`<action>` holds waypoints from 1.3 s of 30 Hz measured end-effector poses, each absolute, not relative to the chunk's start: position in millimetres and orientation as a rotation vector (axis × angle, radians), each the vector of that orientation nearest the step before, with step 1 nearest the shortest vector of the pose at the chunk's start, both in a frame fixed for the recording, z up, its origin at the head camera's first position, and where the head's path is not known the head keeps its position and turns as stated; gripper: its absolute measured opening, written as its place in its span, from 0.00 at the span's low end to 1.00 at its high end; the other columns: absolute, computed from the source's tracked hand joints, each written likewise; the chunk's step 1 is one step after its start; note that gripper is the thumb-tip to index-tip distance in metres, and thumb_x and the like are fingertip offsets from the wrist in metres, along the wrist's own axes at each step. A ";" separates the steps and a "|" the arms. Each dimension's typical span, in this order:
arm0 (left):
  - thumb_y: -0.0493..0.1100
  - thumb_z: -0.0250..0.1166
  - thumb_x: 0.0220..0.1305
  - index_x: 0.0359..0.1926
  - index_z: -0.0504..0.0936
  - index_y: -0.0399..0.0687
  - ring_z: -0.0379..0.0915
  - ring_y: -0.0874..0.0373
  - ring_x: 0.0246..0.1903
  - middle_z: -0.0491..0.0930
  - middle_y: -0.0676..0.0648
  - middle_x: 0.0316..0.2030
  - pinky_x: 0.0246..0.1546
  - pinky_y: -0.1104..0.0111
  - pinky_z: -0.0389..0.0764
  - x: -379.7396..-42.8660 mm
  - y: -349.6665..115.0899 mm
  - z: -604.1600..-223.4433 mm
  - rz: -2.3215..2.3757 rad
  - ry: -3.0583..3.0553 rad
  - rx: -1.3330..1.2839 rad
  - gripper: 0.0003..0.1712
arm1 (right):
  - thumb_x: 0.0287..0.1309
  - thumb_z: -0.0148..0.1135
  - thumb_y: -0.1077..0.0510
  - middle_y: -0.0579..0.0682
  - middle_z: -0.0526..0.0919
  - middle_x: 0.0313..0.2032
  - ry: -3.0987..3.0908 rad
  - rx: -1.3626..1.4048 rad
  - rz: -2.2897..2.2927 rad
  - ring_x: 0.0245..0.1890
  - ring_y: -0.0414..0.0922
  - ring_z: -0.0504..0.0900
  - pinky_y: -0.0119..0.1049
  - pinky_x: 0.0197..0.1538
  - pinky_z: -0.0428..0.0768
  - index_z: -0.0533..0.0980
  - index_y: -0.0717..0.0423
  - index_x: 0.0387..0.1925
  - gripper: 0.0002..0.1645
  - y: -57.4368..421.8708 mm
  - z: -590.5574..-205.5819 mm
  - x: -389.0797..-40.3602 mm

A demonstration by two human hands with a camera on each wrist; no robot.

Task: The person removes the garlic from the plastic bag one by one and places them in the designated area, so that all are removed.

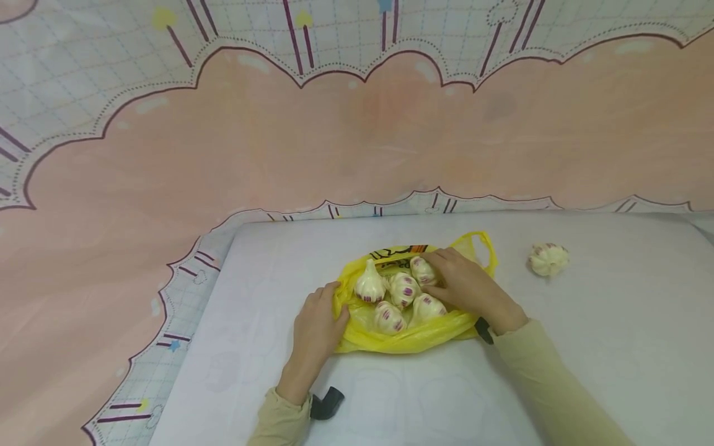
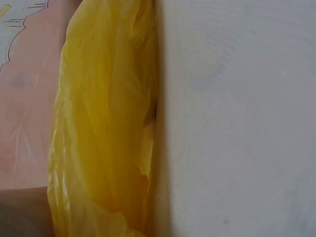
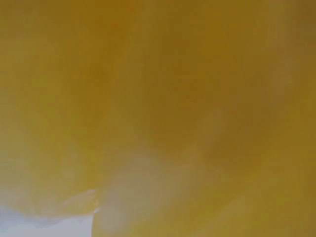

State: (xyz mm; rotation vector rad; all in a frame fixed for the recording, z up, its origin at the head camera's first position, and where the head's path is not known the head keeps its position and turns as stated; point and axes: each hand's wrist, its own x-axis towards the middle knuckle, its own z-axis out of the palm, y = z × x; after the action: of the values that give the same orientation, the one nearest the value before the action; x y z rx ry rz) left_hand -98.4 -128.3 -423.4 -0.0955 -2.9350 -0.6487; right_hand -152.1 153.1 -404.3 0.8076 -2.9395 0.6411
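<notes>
A yellow plastic bag (image 1: 385, 342) lies on the table with its mouth spread open, several garlic bulbs (image 1: 370, 284) showing inside. My left hand (image 1: 317, 325) holds the bag's left rim, thumb over the edge. In the left wrist view the crinkled side of the bag (image 2: 106, 113) fills the space by that hand. Reaching in from the right, my right hand (image 1: 468, 285) grips a garlic bulb (image 1: 422, 271) at the back of the bag between thumb and fingers. Blurred yellow plastic (image 3: 148, 98) covers nearly all of the right wrist view.
One loose garlic bulb (image 1: 549, 259) lies on the white table (image 1: 613, 347), to the right of the bag. A bag handle (image 1: 489, 254) stands up behind my right hand. Patterned cloth (image 1: 357, 148) hangs behind the table.
</notes>
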 end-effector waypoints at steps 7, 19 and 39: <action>0.44 0.65 0.63 0.61 0.76 0.40 0.78 0.42 0.49 0.81 0.38 0.52 0.43 0.50 0.82 -99.3 -128.9 -424.3 -0.649 -2.936 -0.100 0.26 | 0.56 0.72 0.48 0.59 0.79 0.55 -2.913 0.783 0.637 0.58 0.56 0.76 0.52 0.60 0.76 0.73 0.60 0.63 0.37 154.1 -403.7 -152.1; 0.43 0.65 0.63 0.60 0.76 0.41 0.78 0.42 0.50 0.81 0.38 0.52 0.44 0.49 0.82 -99.3 -128.1 -425.3 -0.663 -2.928 -0.094 0.25 | 0.54 0.72 0.46 0.58 0.80 0.53 -2.860 0.760 0.625 0.56 0.56 0.77 0.53 0.59 0.76 0.74 0.61 0.61 0.37 158.3 -398.6 -148.2; 0.44 0.64 0.64 0.61 0.75 0.41 0.78 0.42 0.51 0.80 0.38 0.53 0.45 0.49 0.81 -99.3 -128.7 -423.1 -0.663 -2.946 -0.099 0.26 | 0.52 0.74 0.43 0.56 0.81 0.51 -2.809 0.709 0.633 0.53 0.53 0.78 0.51 0.55 0.80 0.75 0.58 0.60 0.38 167.6 -384.5 -133.1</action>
State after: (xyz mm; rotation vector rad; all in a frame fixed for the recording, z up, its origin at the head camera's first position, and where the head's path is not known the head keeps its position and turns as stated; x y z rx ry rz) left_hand -99.3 -128.7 -423.1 -0.0987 -2.9455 -0.6627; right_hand -133.1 167.6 -384.5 0.7088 -2.8086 0.6327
